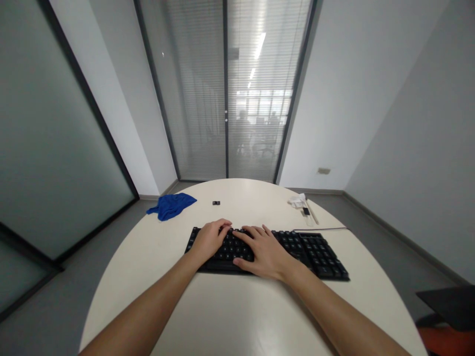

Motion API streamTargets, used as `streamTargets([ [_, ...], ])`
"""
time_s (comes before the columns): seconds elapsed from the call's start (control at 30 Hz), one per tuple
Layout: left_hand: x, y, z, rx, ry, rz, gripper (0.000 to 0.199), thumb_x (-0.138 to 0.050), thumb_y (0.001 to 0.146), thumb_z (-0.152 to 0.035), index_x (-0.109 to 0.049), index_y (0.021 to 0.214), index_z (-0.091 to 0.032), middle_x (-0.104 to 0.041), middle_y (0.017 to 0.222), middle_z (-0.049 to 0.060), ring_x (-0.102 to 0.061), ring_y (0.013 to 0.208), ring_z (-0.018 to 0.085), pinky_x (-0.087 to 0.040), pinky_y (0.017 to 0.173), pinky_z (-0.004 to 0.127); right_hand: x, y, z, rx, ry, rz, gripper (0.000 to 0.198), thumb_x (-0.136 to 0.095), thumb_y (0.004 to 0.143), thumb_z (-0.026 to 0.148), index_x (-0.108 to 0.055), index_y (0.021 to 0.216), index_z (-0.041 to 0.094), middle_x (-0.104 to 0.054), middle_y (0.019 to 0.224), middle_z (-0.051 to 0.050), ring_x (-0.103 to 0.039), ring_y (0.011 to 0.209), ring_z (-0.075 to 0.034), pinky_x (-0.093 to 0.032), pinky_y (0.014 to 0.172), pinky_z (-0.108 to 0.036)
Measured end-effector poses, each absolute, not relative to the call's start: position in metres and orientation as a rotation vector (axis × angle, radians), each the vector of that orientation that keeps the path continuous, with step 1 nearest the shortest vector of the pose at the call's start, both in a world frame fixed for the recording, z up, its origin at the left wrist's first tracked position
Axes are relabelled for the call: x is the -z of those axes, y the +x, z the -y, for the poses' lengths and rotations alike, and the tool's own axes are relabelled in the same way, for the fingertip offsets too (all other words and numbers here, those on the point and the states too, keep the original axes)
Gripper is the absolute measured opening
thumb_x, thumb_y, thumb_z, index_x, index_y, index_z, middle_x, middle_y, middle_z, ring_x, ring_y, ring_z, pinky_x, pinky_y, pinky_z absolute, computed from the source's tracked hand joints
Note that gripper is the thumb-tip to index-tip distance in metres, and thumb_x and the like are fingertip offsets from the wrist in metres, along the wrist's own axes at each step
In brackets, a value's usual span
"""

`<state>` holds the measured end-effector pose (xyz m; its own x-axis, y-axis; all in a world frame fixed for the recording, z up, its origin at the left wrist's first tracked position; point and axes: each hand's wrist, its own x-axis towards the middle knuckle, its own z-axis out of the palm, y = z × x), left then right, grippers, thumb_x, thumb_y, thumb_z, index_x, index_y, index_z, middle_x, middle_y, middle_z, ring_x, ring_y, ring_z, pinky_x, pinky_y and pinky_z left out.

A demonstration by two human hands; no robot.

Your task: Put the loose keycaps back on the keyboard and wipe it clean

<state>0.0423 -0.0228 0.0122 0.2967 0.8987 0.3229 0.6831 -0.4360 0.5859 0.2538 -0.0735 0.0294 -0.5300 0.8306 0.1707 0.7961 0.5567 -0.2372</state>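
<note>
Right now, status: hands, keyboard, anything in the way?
Left hand over keyboard, left side, grip unclear. Right hand spread over the middle. Keyboard flat on table. Cable behind its right end; cloth apart, far left.

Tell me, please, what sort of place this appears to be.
Probably a small office or meeting room: a black computer keyboard lies on a pale, round-edged table, with glass panels backed by horizontal blinds beyond it and a frosted glass partition at left.
</note>
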Motion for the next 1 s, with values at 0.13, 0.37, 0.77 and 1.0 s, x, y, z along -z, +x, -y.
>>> streamTargets([
  [0.13,-0.017,0.034,0.022,-0.716,2.419,-1.424,0.027,-0.048,0.098,-0.028,-0.071,0.112,-0.026,-0.075,0.111,0.002,-0.068,0.104,0.022,-0.050,0.095,0.033,-0.028,0.253,0.073,-0.162,-1.353,2.533,0.075,-0.055,0.085,0.069,-0.043,0.149,0.032,-0.047,0.149,-0.012,-0.044,0.133,-0.035,-0.019,0.116,-0.061],
  [0.37,-0.027,0.022,0.029,-0.577,2.607,-1.304,0.034,-0.044,0.100,-0.030,-0.066,0.125,-0.027,-0.072,0.117,0.005,-0.066,0.107,0.023,-0.049,0.096,0.034,-0.027,0.253,0.073,-0.137,-1.365,2.545,0.076,-0.054,0.086,0.068,-0.042,0.151,0.031,-0.046,0.149,-0.012,-0.044,0.133,-0.036,-0.019,0.116,-0.062],
  [0.77,-0.037,0.024,0.037,-0.470,2.601,-1.305,0.039,-0.046,0.097,-0.027,-0.064,0.131,-0.031,-0.070,0.118,0.007,-0.065,0.107,0.024,-0.048,0.096,0.034,-0.032,0.250,0.073,-0.105,-1.360,2.548,0.075,-0.057,0.084,0.068,-0.047,0.147,0.029,-0.050,0.146,-0.012,-0.047,0.128,-0.036,-0.022,0.115,-0.059],
  [1.0,-0.031,0.028,0.037,-0.488,2.603,-1.372,0.037,-0.044,0.099,-0.028,-0.066,0.128,-0.028,-0.071,0.116,0.008,-0.067,0.104,0.025,-0.049,0.094,0.035,-0.030,0.250,0.074,-0.088,-1.332,2.535,0.073,-0.057,0.085,0.066,-0.048,0.146,0.026,-0.050,0.146,-0.013,-0.048,0.127,-0.035,-0.027,0.113,-0.055],
])
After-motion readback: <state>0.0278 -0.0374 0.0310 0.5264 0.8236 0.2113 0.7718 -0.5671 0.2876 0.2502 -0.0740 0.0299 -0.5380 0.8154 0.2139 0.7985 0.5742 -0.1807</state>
